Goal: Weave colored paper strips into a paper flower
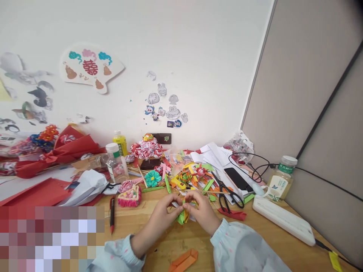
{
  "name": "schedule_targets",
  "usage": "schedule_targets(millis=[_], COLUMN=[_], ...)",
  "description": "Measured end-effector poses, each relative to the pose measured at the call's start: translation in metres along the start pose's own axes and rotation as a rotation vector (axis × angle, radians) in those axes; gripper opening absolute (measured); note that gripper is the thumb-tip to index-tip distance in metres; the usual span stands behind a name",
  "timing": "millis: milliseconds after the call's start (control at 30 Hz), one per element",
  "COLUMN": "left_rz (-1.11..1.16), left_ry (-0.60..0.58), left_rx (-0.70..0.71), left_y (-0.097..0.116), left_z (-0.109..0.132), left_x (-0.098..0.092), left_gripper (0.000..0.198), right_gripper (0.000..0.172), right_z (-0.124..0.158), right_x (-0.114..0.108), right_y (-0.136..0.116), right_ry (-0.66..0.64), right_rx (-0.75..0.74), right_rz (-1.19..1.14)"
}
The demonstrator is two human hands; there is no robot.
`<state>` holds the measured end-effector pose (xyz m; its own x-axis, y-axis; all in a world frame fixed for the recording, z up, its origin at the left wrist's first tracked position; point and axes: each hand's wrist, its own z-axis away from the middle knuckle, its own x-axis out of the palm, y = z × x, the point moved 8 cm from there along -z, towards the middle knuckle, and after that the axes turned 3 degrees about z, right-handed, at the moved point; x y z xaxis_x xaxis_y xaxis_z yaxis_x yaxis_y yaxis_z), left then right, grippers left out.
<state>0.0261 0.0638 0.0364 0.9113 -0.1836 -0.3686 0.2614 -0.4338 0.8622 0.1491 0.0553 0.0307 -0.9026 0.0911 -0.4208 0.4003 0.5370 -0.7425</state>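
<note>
Just above the wooden table (154, 236), both hands meet around a small folded paper piece (182, 218) in green and yellow. My left hand (167, 211) pinches it from the left side between thumb and fingers. From the right, my right hand (200, 211) pinches the same piece, its thumb and index finger close to the left ones. The fingertips cover the upper part of the paper. Nearer to me lies an orange folded paper strip (183, 260). Behind the hands is a heap of coloured paper strips (195, 177).
Black scissors (227, 190) and a phone (238, 179) lie to the right, beside a bottle (280, 181) and a white power strip (283, 219) with a cable. At left are a pen (112, 215), a pink heart-shaped box (129, 196) and red paper (36, 192).
</note>
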Motion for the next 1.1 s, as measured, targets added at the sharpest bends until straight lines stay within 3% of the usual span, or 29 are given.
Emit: schedule_targets(millis=[133,300,467,733,967,1100], left_rz=[0.014,0.032,0.087,0.134,0.118,0.11], left_ry=[-0.013,-0.037,-0.025,0.016,0.011,0.001], left_rx=[-0.001,-0.01,-0.073,-0.106,-0.108,-0.098], left_y=[-0.001,-0.001,-0.004,-0.016,-0.018,-0.018], left_z=[-0.001,-0.001,-0.001,-0.003,-0.002,-0.002], left_x=[0.001,0.003,0.002,-0.003,-0.002,-0.001], left_gripper=[0.006,0.004,0.008,0.011,0.007,0.007], right_gripper=[0.013,0.007,0.016,0.034,0.026,0.021], right_z=[0.001,0.002,0.001,0.003,0.001,0.001], right_x=[0.0,-0.002,-0.001,0.003,0.0,0.001], right_y=[0.004,-0.009,-0.023,-0.019,-0.011,-0.013], right_ry=[0.014,0.023,-0.026,-0.102,-0.034,-0.05], right_rx=[0.026,-0.045,-0.169,-0.197,-0.035,-0.049], right_rz=[-0.059,0.058,0.107,0.142,0.124,0.09])
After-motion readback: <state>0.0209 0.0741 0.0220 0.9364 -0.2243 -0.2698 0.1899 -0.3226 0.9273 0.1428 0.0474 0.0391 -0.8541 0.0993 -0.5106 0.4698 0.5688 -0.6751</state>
